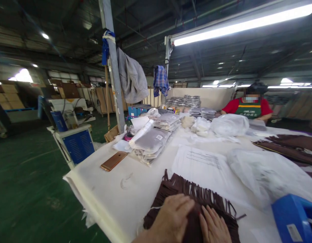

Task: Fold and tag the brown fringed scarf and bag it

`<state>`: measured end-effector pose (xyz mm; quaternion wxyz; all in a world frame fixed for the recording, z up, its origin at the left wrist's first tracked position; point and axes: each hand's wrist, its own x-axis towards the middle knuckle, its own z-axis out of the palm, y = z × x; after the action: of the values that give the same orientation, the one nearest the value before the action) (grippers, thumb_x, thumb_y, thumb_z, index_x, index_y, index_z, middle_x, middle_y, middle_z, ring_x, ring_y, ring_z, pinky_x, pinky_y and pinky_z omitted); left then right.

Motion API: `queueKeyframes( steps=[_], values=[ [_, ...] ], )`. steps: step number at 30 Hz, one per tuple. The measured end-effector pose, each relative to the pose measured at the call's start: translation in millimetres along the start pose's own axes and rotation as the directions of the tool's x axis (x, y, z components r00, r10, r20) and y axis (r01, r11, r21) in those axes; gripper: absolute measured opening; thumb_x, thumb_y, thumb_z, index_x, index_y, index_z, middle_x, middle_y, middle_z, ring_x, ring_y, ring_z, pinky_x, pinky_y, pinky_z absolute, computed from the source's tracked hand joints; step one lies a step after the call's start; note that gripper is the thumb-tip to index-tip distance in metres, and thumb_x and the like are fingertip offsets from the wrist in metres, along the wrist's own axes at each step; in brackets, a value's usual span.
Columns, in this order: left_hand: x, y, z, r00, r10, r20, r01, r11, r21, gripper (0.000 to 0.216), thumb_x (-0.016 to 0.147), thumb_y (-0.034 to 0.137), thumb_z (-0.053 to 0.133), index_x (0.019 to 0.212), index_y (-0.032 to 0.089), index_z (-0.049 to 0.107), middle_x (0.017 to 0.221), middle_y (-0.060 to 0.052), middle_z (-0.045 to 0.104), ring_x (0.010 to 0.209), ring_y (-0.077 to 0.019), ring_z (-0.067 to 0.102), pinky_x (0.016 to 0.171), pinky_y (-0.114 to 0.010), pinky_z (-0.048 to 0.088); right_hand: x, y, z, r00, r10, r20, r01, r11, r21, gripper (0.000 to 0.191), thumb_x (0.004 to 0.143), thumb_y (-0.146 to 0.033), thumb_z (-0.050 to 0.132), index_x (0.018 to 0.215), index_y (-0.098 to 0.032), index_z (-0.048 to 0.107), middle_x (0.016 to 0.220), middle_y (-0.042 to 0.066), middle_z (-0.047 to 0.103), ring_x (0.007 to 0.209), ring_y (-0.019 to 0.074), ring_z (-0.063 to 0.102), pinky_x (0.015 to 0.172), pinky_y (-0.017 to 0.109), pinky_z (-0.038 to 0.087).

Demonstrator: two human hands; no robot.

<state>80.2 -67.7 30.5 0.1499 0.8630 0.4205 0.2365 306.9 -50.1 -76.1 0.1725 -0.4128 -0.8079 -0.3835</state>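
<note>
A dark brown fringed piece of cloth or suede [182, 185] lies at the front of the white-covered table, its strips fanned out along the far edge. Flat on its left part rests my left hand [172, 214], fingers stretched and slightly blurred. Beside it, my right hand [214, 225] also presses down on the brown piece with fingers extended. Neither hand grips anything that I can see. A thin white cord [153, 208] runs out at the left of my left hand. Just beyond the fringe lies a printed white sheet [201, 160].
Stacked grey bagged packets [152, 139] and a phone [114, 161] lie to the left. Clear plastic bags [257, 172], a blue tape dispenser [292, 216] and more brown fringed pieces [290, 145] are at right. Across the table sits a person in a green apron [249, 109].
</note>
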Motion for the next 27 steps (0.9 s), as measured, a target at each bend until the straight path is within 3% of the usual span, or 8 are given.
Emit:
queueKeyframes(
  steps=[1,3,5,11,20,25,27],
  values=[
    [-6.0,-4.9,-12.3,0.981,-0.191,-0.034,0.191,0.982,-0.005,0.049,0.08,0.01,0.045,0.128,0.016,0.043,0.13,-0.01,0.05,0.122,-0.0222,0.041,0.107,-0.039,0.03,5.3,-1.8,-5.2,1.0,0.003,0.004,-0.003,1.0,-0.014,0.039,0.082,-0.019,0.032,0.097,-0.021,0.068,0.107,0.01,0.065,0.095,0.0299,0.062,0.073,0.045,0.05],
    [-16.2,-17.2,-28.7,0.893,-0.446,-0.052,0.446,0.895,-0.011,0.04,0.072,0.003,0.045,0.109,0.011,0.057,0.112,-0.012,0.059,0.108,-0.0229,0.05,0.097,-0.037,0.038,13.6,-4.0,-13.0,0.999,0.036,0.018,-0.036,0.999,-0.021,0.039,0.084,-0.019,0.031,0.092,-0.019,0.069,0.104,0.011,0.066,0.093,0.0302,0.063,0.072,0.045,0.051],
    [-22.0,-28.6,-32.3,0.857,-0.515,-0.039,0.515,0.857,-0.007,0.029,0.068,0.003,0.048,0.092,0.011,0.062,0.097,-0.01,0.061,0.097,-0.0231,0.052,0.088,-0.036,0.042,18.1,-4.8,-18.1,0.996,0.077,0.042,-0.076,0.997,-0.019,0.04,0.086,-0.021,0.03,0.091,-0.018,0.07,0.104,0.011,0.066,0.094,0.0296,0.063,0.073,0.044,0.052],
    [-17.4,-36.0,-16.2,0.876,-0.482,-0.024,0.482,0.876,-0.011,0.016,0.068,0.002,0.051,0.073,0.014,0.059,0.086,-0.007,0.059,0.088,-0.0213,0.051,0.078,-0.033,0.039,24.9,-4.9,-30.3,0.998,0.065,0.014,-0.064,0.997,-0.052,0.042,0.087,-0.019,0.029,0.088,-0.019,0.071,0.101,0.009,0.067,0.091,0.0285,0.064,0.071,0.043,0.054],
    [-21.4,-31.5,-21.6,0.946,-0.323,-0.031,0.322,0.946,-0.029,0.011,0.075,0.006,0.053,0.071,0.016,0.054,0.083,-0.003,0.059,0.085,-0.0187,0.051,0.078,-0.035,0.034,35.7,-5.0,-41.5,0.993,0.119,0.028,-0.118,0.993,-0.024,0.046,0.09,-0.02,0.025,0.084,-0.017,0.071,0.101,0.01,0.067,0.092,0.0289,0.064,0.073,0.043,0.053],
    [-27.5,-28.0,-14.6,0.995,-0.098,-0.031,0.099,0.994,0.05,0.014,0.075,0.007,0.046,0.074,0.017,0.056,0.083,-0.005,0.061,0.082,-0.0209,0.053,0.072,-0.037,0.035,33.1,-9.0,-37.7,0.992,0.126,0.004,-0.126,0.989,0.073,0.044,0.091,-0.019,0.025,0.086,-0.018,0.07,0.102,0.01,0.067,0.092,0.0307,0.064,0.071,0.046,0.054],
    [-28.1,-29.9,-21.5,0.996,-0.016,-0.087,0.021,0.998,0.057,0.018,0.076,0.009,0.043,0.08,0.018,0.058,0.085,-0.006,0.061,0.082,-0.0212,0.053,0.072,-0.037,0.037,31.1,-7.4,-37.3,0.977,0.21,0.042,-0.214,0.956,0.201,0.042,0.092,-0.025,0.025,0.099,-0.018,0.067,0.107,0.01,0.065,0.097,0.0303,0.062,0.074,0.047,0.054]
  ],
)
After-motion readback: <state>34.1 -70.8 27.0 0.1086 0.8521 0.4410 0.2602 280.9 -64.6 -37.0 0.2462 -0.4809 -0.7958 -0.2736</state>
